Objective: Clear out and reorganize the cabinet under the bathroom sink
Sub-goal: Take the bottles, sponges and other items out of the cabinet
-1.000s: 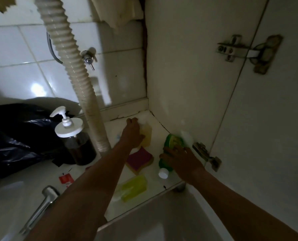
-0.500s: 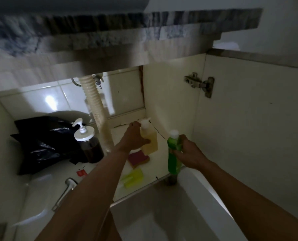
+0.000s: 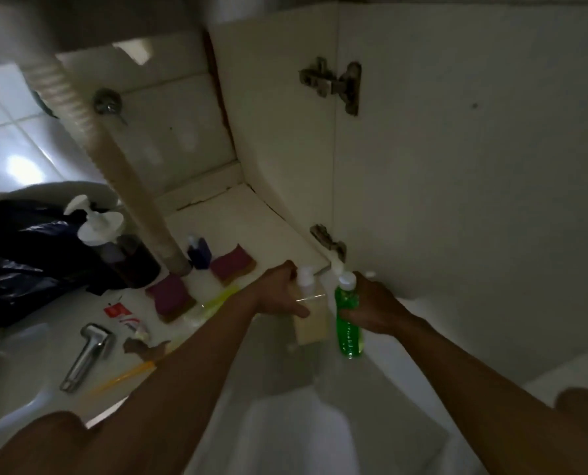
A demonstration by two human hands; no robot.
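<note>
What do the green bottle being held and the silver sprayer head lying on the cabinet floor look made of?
Green bottle: likely clear glossy plastic; green liquid shows through. Sprayer head: looks like polished chrome metal, with bright highlights, though plated plastic is possible.

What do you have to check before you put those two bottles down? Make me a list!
1. Left hand grips the yellow bottle: ok.
2. Right hand grips the green bottle: ok.
3. Both bottles capped: ok. How tightly: cannot tell.
4. Both bottles roughly upright: ok.
5. Free spot below to set them down: cannot tell, it is blurred.
6. Cabinet emptied: not ok. Sponges and a pump bottle are inside.
</note>
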